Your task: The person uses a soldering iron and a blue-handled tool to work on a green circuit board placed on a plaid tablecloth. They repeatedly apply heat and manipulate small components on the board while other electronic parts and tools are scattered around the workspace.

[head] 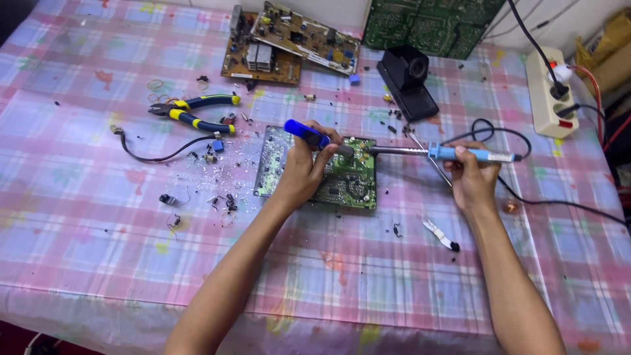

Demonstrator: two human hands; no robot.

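Note:
A green circuit board (pixel 345 187) lies flat on the checked tablecloth in the middle of the table. My left hand (pixel 303 167) rests over the board and grips a blue-handled desoldering pump (pixel 309 135), its tip pointing down at the board. My right hand (pixel 472 174) holds a light-blue soldering iron (pixel 470 154) level, and its metal tip (pixel 381 150) reaches left to the board's upper right part, close to the pump's tip. The iron's black cord (pixel 559 204) runs off to the right.
Blue-and-yellow pliers (pixel 197 112) lie at the left near a black wire (pixel 158 156) and scattered small parts. Two more circuit boards (pixel 289 43) sit at the back, beside a black stand (pixel 407 82). A white power strip (pixel 551 95) lies at the right.

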